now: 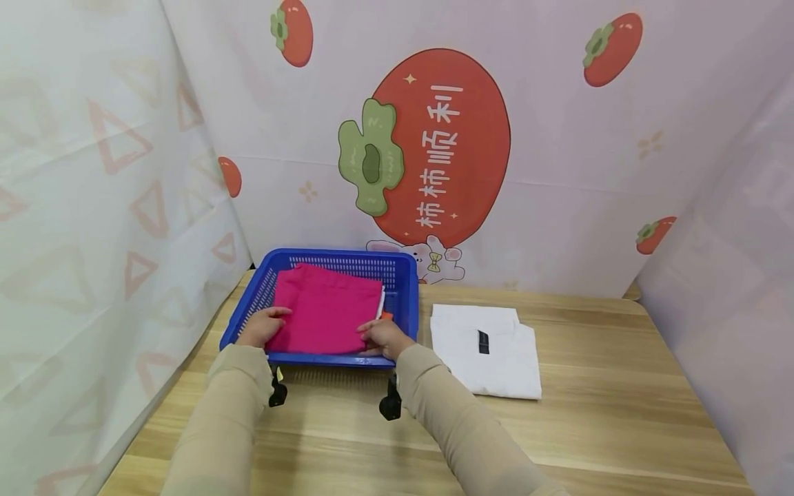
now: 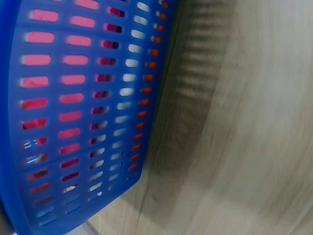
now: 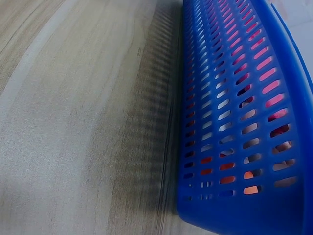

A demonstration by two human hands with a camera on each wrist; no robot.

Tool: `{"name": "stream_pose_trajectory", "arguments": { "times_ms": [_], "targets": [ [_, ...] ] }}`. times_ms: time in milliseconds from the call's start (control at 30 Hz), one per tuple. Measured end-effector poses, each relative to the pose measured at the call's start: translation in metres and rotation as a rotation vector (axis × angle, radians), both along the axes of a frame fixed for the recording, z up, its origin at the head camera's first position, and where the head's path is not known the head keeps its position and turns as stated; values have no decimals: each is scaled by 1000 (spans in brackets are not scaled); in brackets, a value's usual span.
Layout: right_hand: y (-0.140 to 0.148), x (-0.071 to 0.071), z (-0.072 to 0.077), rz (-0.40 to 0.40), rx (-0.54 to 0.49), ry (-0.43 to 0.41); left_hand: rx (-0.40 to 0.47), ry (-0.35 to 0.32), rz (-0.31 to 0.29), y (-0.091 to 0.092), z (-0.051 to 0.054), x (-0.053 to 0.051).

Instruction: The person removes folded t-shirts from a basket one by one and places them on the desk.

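Observation:
A folded bright pink cloth [image 1: 331, 310] lies on top inside a blue plastic basket [image 1: 406, 275]. My left hand [image 1: 263, 327] holds the cloth's near left corner, thumb on top. The near right corner is pinched by my right hand [image 1: 384, 337], just inside the rim. White and orange fabric shows under the pink cloth at its right edge. Both wrist views show the slotted basket side [image 2: 85, 107], [image 3: 234, 117] with pink, white and orange behind the slots; the hands' grips are hidden there.
To the right of the basket, a folded white shirt [image 1: 505, 372] with a dark neck label lies on the wooden table [image 1: 595, 386]. Patterned curtains [image 1: 558, 207] stand behind and at both sides. Black feet or clips [image 1: 390, 403] show below the basket's near side.

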State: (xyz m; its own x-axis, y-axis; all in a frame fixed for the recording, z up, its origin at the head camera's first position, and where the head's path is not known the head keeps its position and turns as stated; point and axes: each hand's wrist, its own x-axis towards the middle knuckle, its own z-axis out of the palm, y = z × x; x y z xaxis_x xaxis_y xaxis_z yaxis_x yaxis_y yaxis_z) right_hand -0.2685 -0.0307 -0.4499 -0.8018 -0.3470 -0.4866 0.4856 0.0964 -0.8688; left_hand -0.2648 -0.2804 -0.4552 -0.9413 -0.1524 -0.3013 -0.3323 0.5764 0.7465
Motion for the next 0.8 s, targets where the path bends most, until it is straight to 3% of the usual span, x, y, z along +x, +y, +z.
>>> {"name": "stream_pose_trajectory", "arguments": {
  "times_ms": [67, 167, 267, 300, 333, 400, 433, 500, 533, 567, 667, 700, 800],
  "targets": [
    [-2, -8, -14, -14, 28, 34, -21, 5, -20, 0, -2, -1],
    [-12, -52, -93, -5, 17, 37, -42, -19, -37, -1, -5, -4],
    [-22, -101, -177, 19, -36, 0, -44, -33, -62, -10, -17, -11],
    [-26, -114, -199, 24, -49, -26, -35, 6, -80, -18, -28, -17],
    [-27, -114, -199, 24, -53, -35, -36, 5, -83, -22, -33, -20],
    [-25, -93, -163, 16, -33, -18, -38, 7, -88, -27, -39, -23],
    [-24, -80, -138, 6, -8, -24, -46, -3, -78, -25, -38, -23],
    [-18, -48, -80, -1, 5, -23, -57, -16, -58, -20, -32, -20],
    [-14, -33, -53, 1, 11, -14, -75, -59, -40, -11, -22, -16],
    [-10, -19, -29, 1, 19, -13, -77, -62, -35, -8, -18, -14],
    [-4, -2, 6, 19, 21, -10, -84, -64, -45, -10, -20, -16],
    [-3, 1, 13, 23, 18, -4, -69, -33, -63, -18, -30, -21],
    [-1, 2, 18, 28, -23, 20, -59, -38, -79, -27, -42, -28]
  ]
}}
